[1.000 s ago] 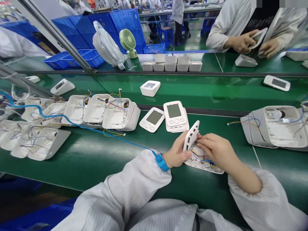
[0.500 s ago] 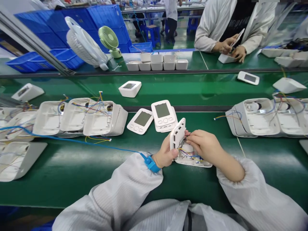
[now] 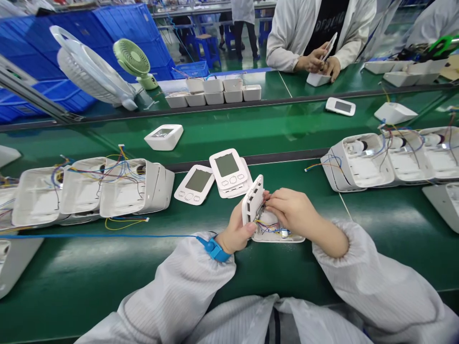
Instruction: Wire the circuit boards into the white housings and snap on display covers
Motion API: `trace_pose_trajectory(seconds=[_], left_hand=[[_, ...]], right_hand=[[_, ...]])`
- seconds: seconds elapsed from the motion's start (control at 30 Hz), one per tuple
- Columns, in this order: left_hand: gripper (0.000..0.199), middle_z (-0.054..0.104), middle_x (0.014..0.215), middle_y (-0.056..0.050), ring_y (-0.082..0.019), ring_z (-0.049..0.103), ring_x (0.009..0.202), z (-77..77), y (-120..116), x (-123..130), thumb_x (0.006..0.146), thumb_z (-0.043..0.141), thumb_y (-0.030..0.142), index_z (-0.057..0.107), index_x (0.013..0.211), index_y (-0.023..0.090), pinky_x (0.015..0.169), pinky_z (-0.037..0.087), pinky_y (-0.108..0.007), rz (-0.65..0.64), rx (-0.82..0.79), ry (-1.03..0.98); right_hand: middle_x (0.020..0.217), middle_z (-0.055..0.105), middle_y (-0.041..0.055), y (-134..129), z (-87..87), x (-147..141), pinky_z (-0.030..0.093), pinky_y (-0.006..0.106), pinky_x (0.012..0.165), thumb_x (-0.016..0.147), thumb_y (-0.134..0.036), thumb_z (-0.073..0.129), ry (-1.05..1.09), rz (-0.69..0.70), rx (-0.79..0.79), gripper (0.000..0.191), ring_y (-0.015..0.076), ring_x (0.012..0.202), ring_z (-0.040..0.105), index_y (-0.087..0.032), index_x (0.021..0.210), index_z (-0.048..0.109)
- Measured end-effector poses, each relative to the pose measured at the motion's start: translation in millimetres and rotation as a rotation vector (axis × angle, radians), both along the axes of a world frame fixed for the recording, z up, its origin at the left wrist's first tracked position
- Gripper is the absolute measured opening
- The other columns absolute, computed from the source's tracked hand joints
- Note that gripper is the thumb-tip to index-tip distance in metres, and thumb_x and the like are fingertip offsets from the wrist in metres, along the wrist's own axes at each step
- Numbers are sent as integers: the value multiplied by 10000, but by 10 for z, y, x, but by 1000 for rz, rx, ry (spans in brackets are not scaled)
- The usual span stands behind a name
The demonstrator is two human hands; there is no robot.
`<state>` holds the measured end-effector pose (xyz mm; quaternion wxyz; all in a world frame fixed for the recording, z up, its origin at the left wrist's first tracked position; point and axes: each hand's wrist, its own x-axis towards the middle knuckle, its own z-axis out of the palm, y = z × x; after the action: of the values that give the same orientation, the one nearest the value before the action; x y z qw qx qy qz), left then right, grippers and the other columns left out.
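My left hand (image 3: 234,231) is closed around a white front panel (image 3: 253,198), held on edge with its inner side facing right. Below and right of it lies an open white housing (image 3: 279,238), with coloured wires (image 3: 267,226) running across it. My right hand (image 3: 292,210) pinches at the panel's inner side, over the housing; its fingertips hide whatever is between them. A blue wrist strap (image 3: 218,250) with a cord sits on my left wrist. Just beyond my left hand are stacked front panels (image 3: 226,165) with grey screens, and another such panel (image 3: 194,184) beside them.
Rows of open white housings with loose wires stand at left (image 3: 124,191) and right (image 3: 369,162). A closed white unit (image 3: 164,137) rests beyond the dark rail (image 3: 287,156). Across the bench, a co-worker's hands (image 3: 322,67) hold a similar device. A green fan (image 3: 132,59) stands far left.
The camera view has turned a little, so the bench appears shifted left. My hands keep nearly the same hold on the panel, with only slight finger movement.
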<state>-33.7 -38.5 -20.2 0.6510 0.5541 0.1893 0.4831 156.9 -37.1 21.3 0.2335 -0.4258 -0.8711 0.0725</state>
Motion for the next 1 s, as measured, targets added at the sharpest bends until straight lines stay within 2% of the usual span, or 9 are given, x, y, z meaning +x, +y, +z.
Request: trace_pose_trajectory(seconds=[0.23, 0.4, 0.5, 0.63, 0.87, 0.93, 1.0], left_hand=[[691, 504, 1440, -162, -376, 467, 1327, 49, -11, 16, 833, 593, 546, 481, 1403, 170, 1133, 339, -543, -24, 38, 75], [700, 528, 1421, -143, -370, 457, 1336, 36, -29, 31, 819, 597, 558, 488, 1399, 182, 1138, 337, -530, 28, 54, 115], [753, 538, 1404, -154, -375, 463, 1328, 26, -21, 15, 795, 606, 598, 484, 1401, 168, 1129, 349, -538, 17, 22, 115], [757, 534, 1393, -170, -378, 478, 1311, 14, -18, -2, 792, 588, 639, 510, 1369, 154, 1113, 367, -544, 29, -41, 68], [703, 541, 1364, -152, -372, 495, 1277, -24, -41, 18, 786, 619, 611, 521, 1330, 177, 1100, 380, -532, 65, -28, 26], [686, 539, 1355, -150, -371, 486, 1279, -25, -38, 15, 795, 610, 608, 528, 1321, 174, 1097, 381, -529, 78, -13, 38], [671, 535, 1350, -150, -371, 475, 1284, -21, -32, 10, 805, 602, 596, 530, 1317, 170, 1098, 377, -527, 75, 5, 48]], right_hand=[[765, 613, 39, 3, -24, -35, 368, 292, 618, 952, -192, 520, -82, -70, 80, 229, 169, 740, 538, -176, 762, 647], [804, 614, 61, -4, -23, -47, 366, 298, 613, 953, -201, 546, -161, -50, 47, 170, 187, 770, 543, -158, 822, 645], [856, 634, 74, -17, -19, -57, 378, 315, 634, 956, -177, 531, -181, -20, 99, 151, 194, 790, 546, -147, 887, 661], [772, 618, 56, -33, -1, -72, 355, 329, 617, 971, -261, 528, -163, -105, 136, 223, 190, 729, 536, -158, 836, 672], [858, 661, 53, -7, 84, 19, 405, 312, 696, 952, -304, 577, -37, -94, -26, 186, 190, 810, 567, -178, 901, 703], [932, 678, 49, 28, 118, 100, 425, 304, 741, 918, -263, 628, 17, -131, -115, 122, 193, 870, 589, -189, 975, 707], [947, 690, 37, 73, 147, 181, 435, 296, 740, 881, -218, 663, -1, -198, -269, 103, 190, 875, 613, -200, 968, 714]])
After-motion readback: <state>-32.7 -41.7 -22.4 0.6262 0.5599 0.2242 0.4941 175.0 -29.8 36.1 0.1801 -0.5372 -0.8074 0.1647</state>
